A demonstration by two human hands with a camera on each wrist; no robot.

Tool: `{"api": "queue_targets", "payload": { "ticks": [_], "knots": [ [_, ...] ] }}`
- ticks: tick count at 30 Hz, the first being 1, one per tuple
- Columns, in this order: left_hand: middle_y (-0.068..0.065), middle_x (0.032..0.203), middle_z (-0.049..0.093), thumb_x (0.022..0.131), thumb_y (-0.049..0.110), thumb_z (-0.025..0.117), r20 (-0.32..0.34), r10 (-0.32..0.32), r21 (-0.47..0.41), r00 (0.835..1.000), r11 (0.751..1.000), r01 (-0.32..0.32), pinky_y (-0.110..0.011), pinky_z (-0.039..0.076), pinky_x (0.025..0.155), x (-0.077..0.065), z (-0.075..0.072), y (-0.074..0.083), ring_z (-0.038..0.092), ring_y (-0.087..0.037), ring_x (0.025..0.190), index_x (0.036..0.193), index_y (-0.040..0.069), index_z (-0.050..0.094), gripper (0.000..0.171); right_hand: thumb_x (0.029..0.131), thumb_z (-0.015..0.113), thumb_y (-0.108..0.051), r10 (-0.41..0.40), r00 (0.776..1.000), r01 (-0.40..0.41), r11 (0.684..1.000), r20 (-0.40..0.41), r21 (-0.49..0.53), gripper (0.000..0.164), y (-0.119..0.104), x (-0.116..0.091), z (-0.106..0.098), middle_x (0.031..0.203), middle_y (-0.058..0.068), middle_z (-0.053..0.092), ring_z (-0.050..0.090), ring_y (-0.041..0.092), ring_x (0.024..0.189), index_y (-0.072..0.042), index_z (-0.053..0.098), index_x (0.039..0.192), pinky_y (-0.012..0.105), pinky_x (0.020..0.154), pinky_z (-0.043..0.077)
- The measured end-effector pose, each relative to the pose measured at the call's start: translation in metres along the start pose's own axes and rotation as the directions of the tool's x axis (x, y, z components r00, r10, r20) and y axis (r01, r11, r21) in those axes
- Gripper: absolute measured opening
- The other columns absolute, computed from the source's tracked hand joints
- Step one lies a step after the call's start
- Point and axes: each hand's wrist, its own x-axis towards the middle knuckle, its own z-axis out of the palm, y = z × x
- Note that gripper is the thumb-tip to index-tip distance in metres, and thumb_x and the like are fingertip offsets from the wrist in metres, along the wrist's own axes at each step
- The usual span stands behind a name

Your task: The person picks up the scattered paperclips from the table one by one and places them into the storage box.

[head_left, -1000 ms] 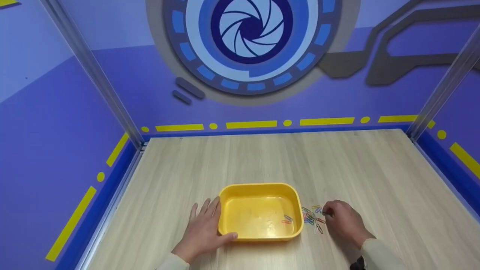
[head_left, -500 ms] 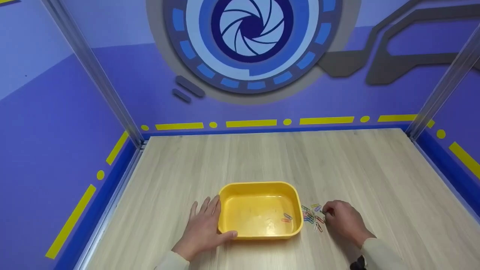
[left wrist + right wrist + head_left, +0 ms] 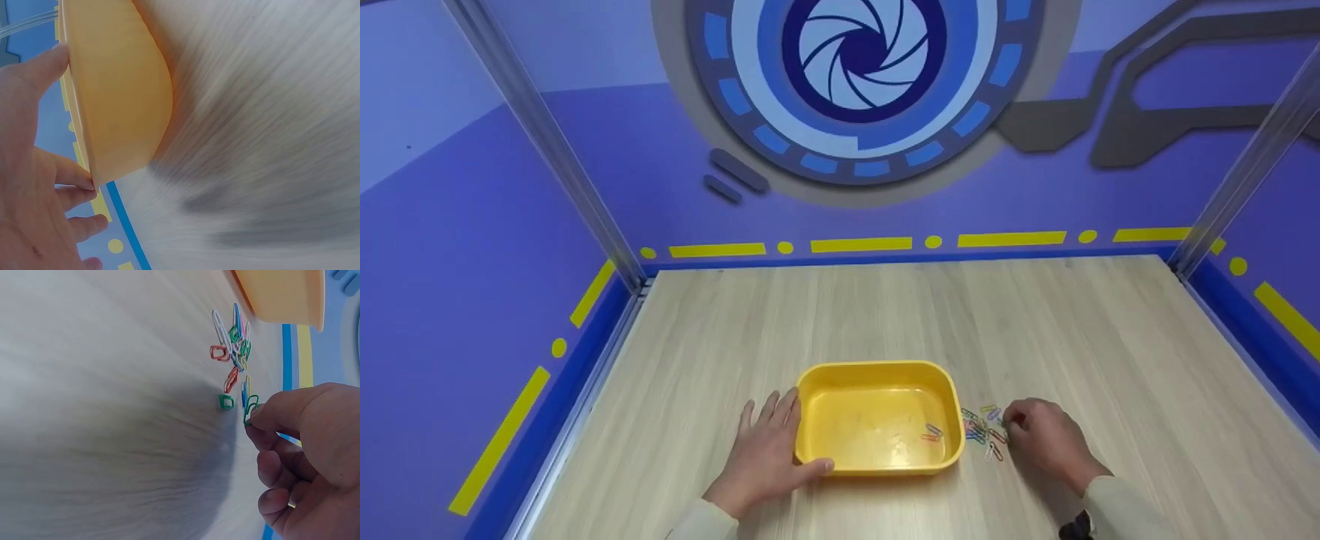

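Observation:
My left hand rests against the left end of the yellow plastic bin, its fingers mostly straight. In the left wrist view the thumb and the index finger touch the rim at two spots. To the bin's right, my right hand pinches a green paper clip between thumb and index finger, low over the table. Just left of that hand lies a loose pile of coloured paper clips. A red one and a blue one lie inside the bin.
The wood-grain table is walled by purple-blue panels with metal posts at the back corners. Close to the held clip, a small green clip and a red clip lie on the table.
The view tilts very slightly, so everything sits a little higher in the frame. Both hands stay almost in place, the right one still pinching at the pile's right edge.

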Motion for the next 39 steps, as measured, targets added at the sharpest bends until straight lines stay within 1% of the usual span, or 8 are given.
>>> {"api": "queue_targets", "payload": {
  "ticks": [1,8,16,20,25,31,37,39],
  "knots": [
    [-0.01,0.159,0.029,0.075,0.084,0.047,-0.004,0.001,0.002,1.0,1.0,-0.001,-0.064,0.008,0.116,0.0,0.0,0.0,0.026,-0.037,0.146,0.153,0.007,0.025,0.112,0.085,0.063,-0.005,-0.002,1.0,0.002,1.0,-0.004,0.003,0.012,-0.001,-0.001,0.0,0.086,0.0,0.066,0.055,0.014,0.077,-0.013,0.071,0.086,0.035,0.068,0.049],
    [-0.012,0.158,0.03,0.077,0.076,0.055,-0.031,0.031,-0.012,0.999,0.999,-0.031,-0.064,0.009,0.116,-0.001,0.001,-0.002,0.026,-0.038,0.145,0.152,0.004,0.026,0.108,0.084,0.065,-0.004,-0.041,0.998,0.041,0.999,-0.047,-0.003,0.01,-0.006,-0.004,-0.003,0.086,0.0,0.066,0.056,0.014,0.077,-0.013,0.071,0.086,0.034,0.067,0.05],
    [-0.012,0.158,0.029,0.077,0.077,0.055,-0.016,0.016,-0.005,1.0,1.0,-0.016,-0.064,0.008,0.116,0.0,0.001,-0.002,0.025,-0.038,0.146,0.152,0.005,0.025,0.108,0.084,0.067,-0.005,-0.036,0.998,0.037,0.999,-0.042,0.017,0.01,-0.017,-0.006,-0.008,0.087,-0.001,0.065,0.053,0.015,0.077,-0.013,0.072,0.089,0.033,0.068,0.048],
    [-0.012,0.158,0.028,0.077,0.079,0.053,-0.012,0.017,0.0,1.0,1.0,-0.017,-0.064,0.008,0.116,0.0,0.002,-0.002,0.025,-0.038,0.146,0.152,0.005,0.024,0.11,0.085,0.066,-0.006,-0.048,0.997,0.049,0.999,-0.055,0.012,0.01,-0.022,-0.008,-0.01,0.085,-0.001,0.065,0.052,0.014,0.075,-0.014,0.072,0.088,0.032,0.067,0.047],
    [-0.012,0.159,0.028,0.077,0.077,0.054,-0.009,0.022,-0.001,1.0,1.0,-0.022,-0.064,0.008,0.116,0.001,0.002,-0.002,0.025,-0.038,0.146,0.152,0.004,0.025,0.109,0.086,0.066,-0.008,-0.081,0.994,0.081,0.997,-0.073,0.003,0.008,-0.027,-0.01,-0.013,0.084,-0.001,0.064,0.052,0.013,0.075,-0.015,0.071,0.086,0.031,0.067,0.047],
    [-0.012,0.158,0.028,0.076,0.081,0.049,-0.003,0.023,-0.004,1.0,1.0,-0.023,-0.064,0.008,0.116,0.001,0.001,-0.002,0.025,-0.038,0.146,0.152,0.005,0.024,0.111,0.085,0.066,-0.01,-0.117,0.988,0.117,0.993,-0.103,-0.003,0.008,-0.033,-0.011,-0.015,0.084,0.001,0.065,0.049,0.011,0.072,-0.015,0.072,0.088,0.027,0.063,0.044],
    [-0.012,0.158,0.029,0.078,0.074,0.057,-0.025,0.031,-0.009,0.999,0.999,-0.031,-0.064,0.008,0.116,0.0,0.001,-0.001,0.026,-0.038,0.145,0.151,0.002,0.026,0.107,0.083,0.065,-0.006,-0.17,0.976,0.17,0.985,-0.137,-0.014,0.012,-0.039,-0.009,-0.016,0.081,-0.004,0.066,0.05,0.01,0.071,-0.016,0.072,0.083,0.027,0.063,0.045],
    [-0.012,0.158,0.029,0.078,0.074,0.056,-0.025,0.03,-0.009,0.999,0.999,-0.031,-0.064,0.008,0.116,0.0,0.001,-0.001,0.026,-0.038,0.145,0.151,0.002,0.026,0.107,0.083,0.066,-0.006,-0.18,0.974,0.18,0.984,-0.139,-0.015,0.012,-0.04,-0.008,-0.016,0.081,-0.005,0.066,0.051,0.009,0.071,-0.016,0.072,0.083,0.027,0.064,0.046]
  ]
}}
